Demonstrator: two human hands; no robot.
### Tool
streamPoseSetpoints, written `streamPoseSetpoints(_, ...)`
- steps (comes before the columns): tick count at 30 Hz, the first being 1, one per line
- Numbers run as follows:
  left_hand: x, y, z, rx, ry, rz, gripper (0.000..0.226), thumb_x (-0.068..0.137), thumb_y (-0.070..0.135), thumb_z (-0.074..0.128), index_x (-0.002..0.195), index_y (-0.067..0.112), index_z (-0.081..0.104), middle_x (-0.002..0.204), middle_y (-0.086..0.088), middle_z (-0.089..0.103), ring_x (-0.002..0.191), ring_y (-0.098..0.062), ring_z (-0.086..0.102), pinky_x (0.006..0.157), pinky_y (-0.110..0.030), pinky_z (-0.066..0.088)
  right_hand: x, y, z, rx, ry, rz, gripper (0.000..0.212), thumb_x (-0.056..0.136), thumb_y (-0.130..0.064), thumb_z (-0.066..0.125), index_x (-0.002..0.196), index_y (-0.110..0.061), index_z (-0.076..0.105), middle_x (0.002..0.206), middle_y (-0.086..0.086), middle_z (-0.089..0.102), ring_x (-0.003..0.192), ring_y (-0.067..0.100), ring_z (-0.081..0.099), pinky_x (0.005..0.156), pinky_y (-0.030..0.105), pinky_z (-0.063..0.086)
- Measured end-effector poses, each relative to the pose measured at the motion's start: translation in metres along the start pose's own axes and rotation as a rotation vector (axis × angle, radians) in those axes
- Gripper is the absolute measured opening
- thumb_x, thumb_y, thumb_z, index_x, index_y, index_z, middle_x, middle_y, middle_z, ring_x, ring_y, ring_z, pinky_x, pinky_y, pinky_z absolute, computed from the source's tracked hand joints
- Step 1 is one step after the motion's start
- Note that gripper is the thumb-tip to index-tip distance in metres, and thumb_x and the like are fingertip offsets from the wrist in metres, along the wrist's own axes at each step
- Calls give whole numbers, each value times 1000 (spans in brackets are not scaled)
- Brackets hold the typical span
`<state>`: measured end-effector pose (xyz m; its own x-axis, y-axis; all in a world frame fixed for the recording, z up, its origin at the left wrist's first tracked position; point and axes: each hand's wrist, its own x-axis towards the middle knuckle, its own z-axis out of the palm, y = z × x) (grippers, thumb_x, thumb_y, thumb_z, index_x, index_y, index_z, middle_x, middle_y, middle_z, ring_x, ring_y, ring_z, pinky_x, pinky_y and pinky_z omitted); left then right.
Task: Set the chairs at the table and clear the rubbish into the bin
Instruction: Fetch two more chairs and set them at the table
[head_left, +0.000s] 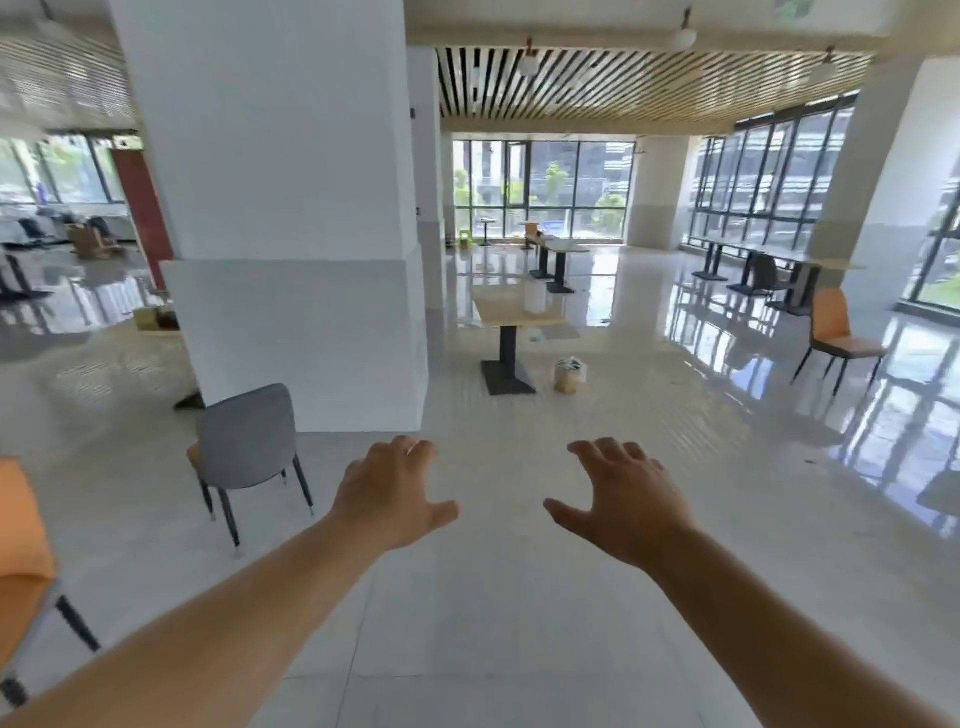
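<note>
Above the floor (493, 597), left hand (389, 493), right hand (628, 504), outstretched, empty

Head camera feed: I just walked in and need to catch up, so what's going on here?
A person is out on the open floor with both arms stretched forward, left hand and right hand open and holding nothing. A grey chair stands by the white pillar, well away from the wooden table ahead. An orange chair stands off to the right. A small bin with rubbish in it sits beside the table's base.
</note>
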<state>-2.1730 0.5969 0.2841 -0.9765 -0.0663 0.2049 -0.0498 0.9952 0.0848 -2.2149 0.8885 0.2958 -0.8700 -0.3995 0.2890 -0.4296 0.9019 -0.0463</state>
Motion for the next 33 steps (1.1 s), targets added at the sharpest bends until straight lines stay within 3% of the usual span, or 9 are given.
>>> streamPoseSetpoints(9, 165, -179, 39, 19, 91, -322, 86, 78, 77, 57, 146, 27, 42, 145, 3, 48, 126, -25, 46, 95, -44, 46, 287, -92, 108, 40, 3, -364, 93, 82, -89, 31, 152, -29, 37, 148, 0, 51, 133, 26, 48, 108, 45, 44)
streamPoseSetpoints(19, 375, -355, 61, 17, 19, -491, 87, 83, 75, 59, 151, 25, 35, 154, 0, 39, 133, -27, 41, 98, -45, 45, 572, -169, 189, 52, -51, -510, 86, 87, -84, 42, 153, -29, 35, 150, 0, 49, 134, 25, 46, 110, 45, 42)
streamPoseSetpoints(25, 487, -443, 98, 74, 7, -558, 93, 79, 78, 57, 152, 25, 36, 153, 0, 41, 134, -25, 42, 100, -45, 46, 741, -195, 262, 89, -63, -586, 89, 84, -86, 38, 153, -30, 35, 146, -1, 51, 133, 25, 47, 107, 45, 43)
streamPoseSetpoints(29, 543, -509, 135, 95, -32, -689, 94, 75, 81, 57, 149, 27, 37, 147, 2, 45, 127, -24, 46, 94, -45, 49, 853, -230, 329, 171, -105, -663, 91, 81, -87, 38, 152, -30, 36, 144, -3, 52, 132, 25, 46, 107, 44, 43)
streamPoseSetpoints(33, 577, -569, 164, 21, -106, -884, 100, 71, 79, 58, 153, 26, 35, 153, 1, 39, 132, -25, 41, 99, -43, 47, 947, -278, 386, 216, -208, -783, 89, 83, -84, 43, 152, -29, 35, 145, -2, 50, 132, 26, 45, 106, 45, 43)
